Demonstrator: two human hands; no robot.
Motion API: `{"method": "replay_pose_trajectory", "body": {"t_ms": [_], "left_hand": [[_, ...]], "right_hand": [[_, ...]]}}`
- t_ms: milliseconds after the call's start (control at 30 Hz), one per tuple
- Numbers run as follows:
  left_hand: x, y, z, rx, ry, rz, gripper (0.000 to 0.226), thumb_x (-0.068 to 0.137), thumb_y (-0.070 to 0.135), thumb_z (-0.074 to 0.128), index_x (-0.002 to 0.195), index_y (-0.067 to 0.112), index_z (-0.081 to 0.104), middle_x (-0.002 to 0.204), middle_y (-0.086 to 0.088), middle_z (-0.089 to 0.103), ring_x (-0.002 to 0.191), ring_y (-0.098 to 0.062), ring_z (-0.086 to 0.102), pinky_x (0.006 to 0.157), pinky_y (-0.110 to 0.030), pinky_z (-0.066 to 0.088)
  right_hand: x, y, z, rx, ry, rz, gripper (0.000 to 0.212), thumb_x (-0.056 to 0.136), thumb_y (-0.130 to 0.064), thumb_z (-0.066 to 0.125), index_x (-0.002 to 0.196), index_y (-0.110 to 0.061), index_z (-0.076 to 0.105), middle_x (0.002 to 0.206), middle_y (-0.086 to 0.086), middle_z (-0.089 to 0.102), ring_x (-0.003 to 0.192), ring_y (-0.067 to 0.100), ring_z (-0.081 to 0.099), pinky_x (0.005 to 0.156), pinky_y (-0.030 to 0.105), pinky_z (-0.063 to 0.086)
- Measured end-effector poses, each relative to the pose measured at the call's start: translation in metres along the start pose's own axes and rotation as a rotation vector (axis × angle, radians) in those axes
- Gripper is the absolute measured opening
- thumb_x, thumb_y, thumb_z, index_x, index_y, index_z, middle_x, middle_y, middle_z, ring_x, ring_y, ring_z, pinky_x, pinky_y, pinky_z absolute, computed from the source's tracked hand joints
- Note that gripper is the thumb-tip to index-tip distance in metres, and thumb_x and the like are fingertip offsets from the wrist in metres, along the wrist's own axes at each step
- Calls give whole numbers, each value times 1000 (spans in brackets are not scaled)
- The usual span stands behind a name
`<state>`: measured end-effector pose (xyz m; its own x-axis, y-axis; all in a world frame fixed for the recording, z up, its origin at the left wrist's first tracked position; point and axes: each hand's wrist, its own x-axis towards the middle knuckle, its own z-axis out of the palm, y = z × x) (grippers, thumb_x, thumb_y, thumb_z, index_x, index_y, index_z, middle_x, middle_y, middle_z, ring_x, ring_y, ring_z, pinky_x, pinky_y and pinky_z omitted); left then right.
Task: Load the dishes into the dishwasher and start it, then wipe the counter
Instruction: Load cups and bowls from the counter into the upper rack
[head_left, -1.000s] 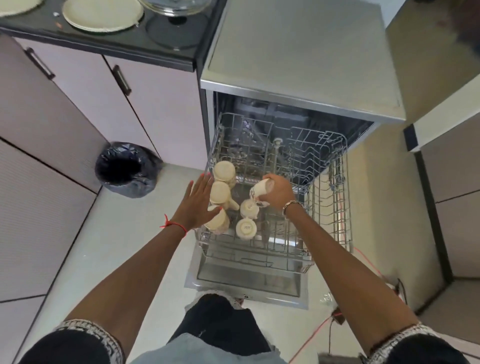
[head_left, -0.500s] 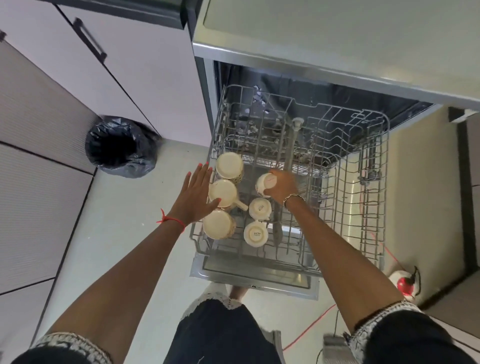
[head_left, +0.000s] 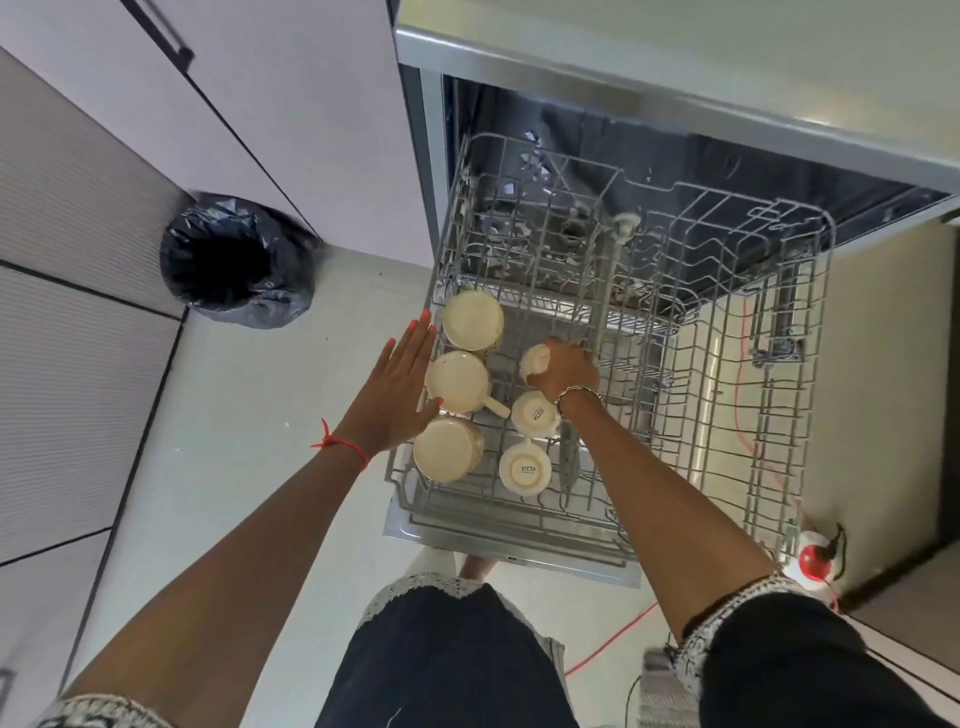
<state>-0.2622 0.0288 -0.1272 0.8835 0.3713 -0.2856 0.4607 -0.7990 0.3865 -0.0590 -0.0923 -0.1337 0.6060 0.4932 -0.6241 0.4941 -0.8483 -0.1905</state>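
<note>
Fingers of the left hand (head_left: 397, 395) are spread flat and wide, holding nothing, thumb touching the middle of three big upside-down mugs (head_left: 458, 381) lined along the left edge of the pulled-out dishwasher rack (head_left: 727, 364). Moving right, two small upturned cups (head_left: 524, 469) sit in the next row, and just behind them the right hand (head_left: 563, 369) has its fingers wrapped tight around a third small cup (head_left: 535, 360), low among the wires. Six pieces in all. Against half a second ago, that cup sits lower in the rack, the left hand has barely shifted, and the black-lined bin (head_left: 239, 262) stays on the floor at far left.
</note>
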Motion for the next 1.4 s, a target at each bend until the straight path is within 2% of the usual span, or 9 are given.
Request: {"method": "replay_pose_trajectory", "body": {"t_ms": [167,500,633,733,933,1100,1200,1300,1400], "left_hand": [[1,-4,3,-11,-8,-3,83,90,41,46,149,6,1,154,-2,-15,141,-13,-18,115,-35,-4],[-1,-2,2,-5,0,-9,82,90,42,45,149,7,0,154,-3,-15,142,-15,-15,115,-37,-3],[-8,-2,-1,-5,29,-17,83,86,54,27,149,10,-4,154,0,-17,141,-12,-17,115,-34,-7],[-18,0,-8,-13,52,-26,85,85,56,25,150,9,-3,154,-1,-16,141,-12,-16,114,-34,-8],[-49,4,-35,6,102,-101,78,94,40,44,149,5,0,157,-9,-7,142,-16,-16,114,-35,-10],[-80,-3,-72,14,211,-140,76,93,31,52,148,1,8,157,-12,2,143,-20,-10,116,-38,-5],[-92,-23,-95,42,235,-156,75,93,32,53,148,1,11,157,-11,5,145,-24,-5,117,-40,-3],[-103,-57,-117,77,277,-155,75,93,35,52,148,4,12,158,-9,3,145,-22,-7,115,-36,-9],[-112,-95,-143,72,342,-182,73,92,34,54,148,5,17,157,-8,6,145,-21,-4,113,-34,-11]], "right_hand": [[4,-1,6,3,-13,42,66,80,-30,70,135,-13,38,131,19,49,124,36,43,91,42,44],[3,5,9,129,-73,45,84,75,-24,75,144,-17,27,138,22,37,128,39,37,101,47,41],[-5,7,8,142,-77,44,87,74,-24,76,144,-16,24,141,22,32,130,39,35,101,47,40],[-15,5,2,137,-19,36,87,76,-26,73,144,-12,20,142,22,30,130,38,35,100,46,40],[-53,-29,-28,102,184,-146,68,86,-34,59,140,-7,29,134,18,46,121,35,46,96,44,43],[-90,-89,-54,101,236,-369,49,87,-21,56,130,-4,42,130,16,50,119,32,48,95,39,42],[-109,-129,-60,80,247,-497,40,89,-18,53,125,-1,49,126,17,52,118,31,48,97,37,39],[-119,-174,-60,-81,284,-633,31,90,-19,49,114,0,54,115,16,53,110,30,48,93,37,40],[-121,-219,-60,-180,299,-669,30,92,-20,45,114,-2,54,117,13,51,110,27,48,91,36,42]]}}
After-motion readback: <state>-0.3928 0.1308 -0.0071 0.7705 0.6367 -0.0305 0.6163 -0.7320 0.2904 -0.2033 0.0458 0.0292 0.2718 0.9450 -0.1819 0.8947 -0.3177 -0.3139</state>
